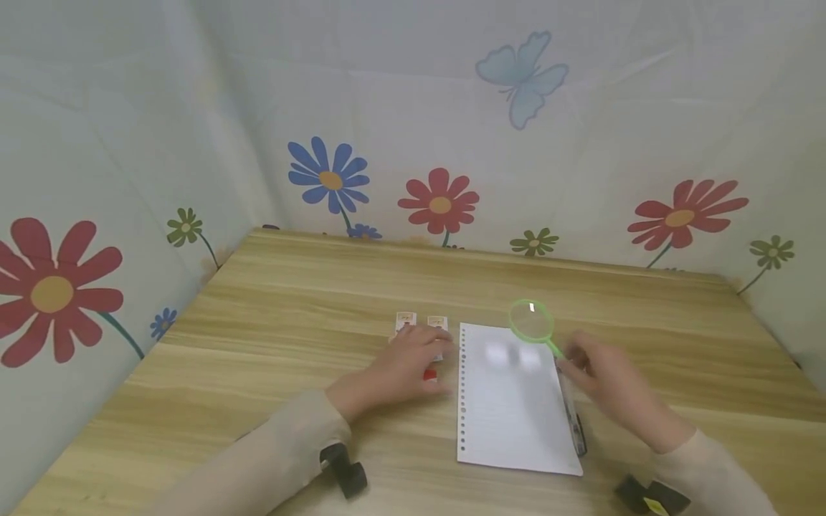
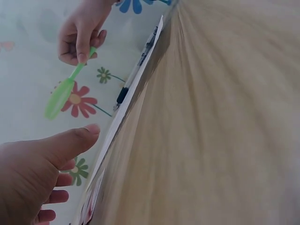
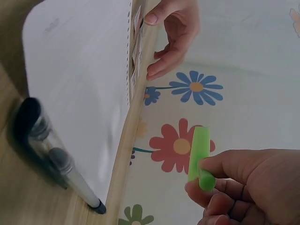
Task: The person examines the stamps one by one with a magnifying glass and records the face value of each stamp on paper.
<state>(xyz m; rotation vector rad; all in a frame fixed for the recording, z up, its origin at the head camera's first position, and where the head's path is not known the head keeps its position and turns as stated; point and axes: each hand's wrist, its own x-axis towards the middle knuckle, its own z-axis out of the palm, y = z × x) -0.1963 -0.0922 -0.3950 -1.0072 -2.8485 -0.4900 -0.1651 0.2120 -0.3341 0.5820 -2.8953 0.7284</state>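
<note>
My right hand [image 1: 609, 380] pinches the handle of a green magnifying glass [image 1: 532, 321] between thumb and fingers. Its round lens is held above the upper right of a white sheet of punched paper [image 1: 510, 423]. In the right wrist view the glass [image 3: 200, 152] appears nearly edge-on. My left hand [image 1: 401, 367], fingers extended and thumb apart, hovers over several small printed cards [image 1: 437, 322] left of the paper and partly hides them. A bit of red [image 1: 430, 375] shows under that hand. In the left wrist view the left hand [image 2: 42, 173] grasps nothing.
A clear-barrelled pen with dark ends [image 3: 75, 176] lies along the paper's right edge. All of this is on a wood-grain table [image 1: 310, 287]. Behind and beside it hangs a white cloth [image 1: 400, 86] printed with flowers and a butterfly.
</note>
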